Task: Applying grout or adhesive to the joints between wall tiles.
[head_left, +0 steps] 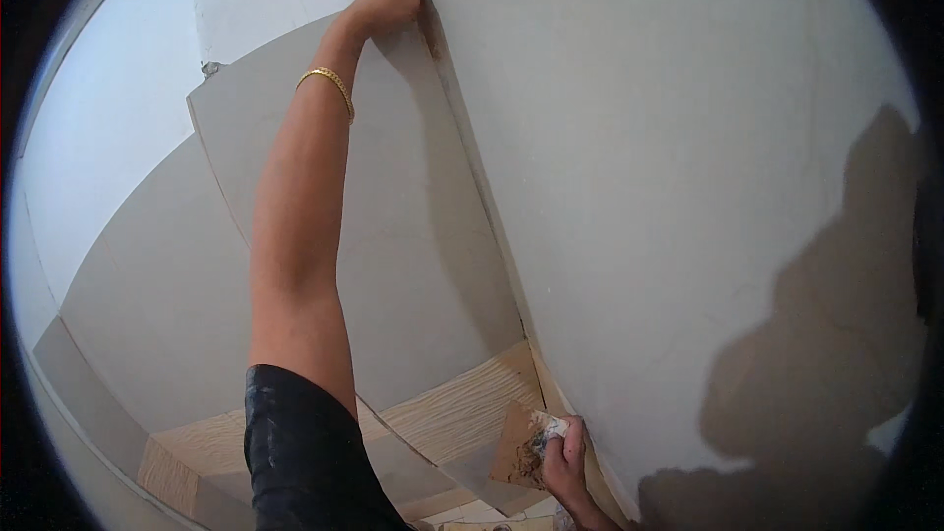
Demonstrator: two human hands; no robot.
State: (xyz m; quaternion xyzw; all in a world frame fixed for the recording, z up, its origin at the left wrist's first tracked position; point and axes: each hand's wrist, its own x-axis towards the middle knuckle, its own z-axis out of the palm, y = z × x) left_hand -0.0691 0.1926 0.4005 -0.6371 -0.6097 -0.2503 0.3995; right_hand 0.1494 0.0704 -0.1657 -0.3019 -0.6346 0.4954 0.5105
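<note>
My left arm reaches up, with a gold bracelet (325, 79) on the wrist. My left hand (388, 0) is at the top of the corner where two walls meet, next to a rough white patch in the seam. Its visible fingers are stretched apart; the far side of the hand is hidden. Low down, my right hand (564, 462) grips the edge of a flat brown square board (513, 447) between thumb and fingers. Whitish and dark smears cover part of the board near the thumb.
Large grey tiles (393, 236) cover the left wall, with beige textured tiles (472, 403) lower down and white wall (118, 118) above. A smooth grey wall (639, 157) stands on the right, bearing a shadow (826, 334). A narrow corner gap (482, 187) runs between them.
</note>
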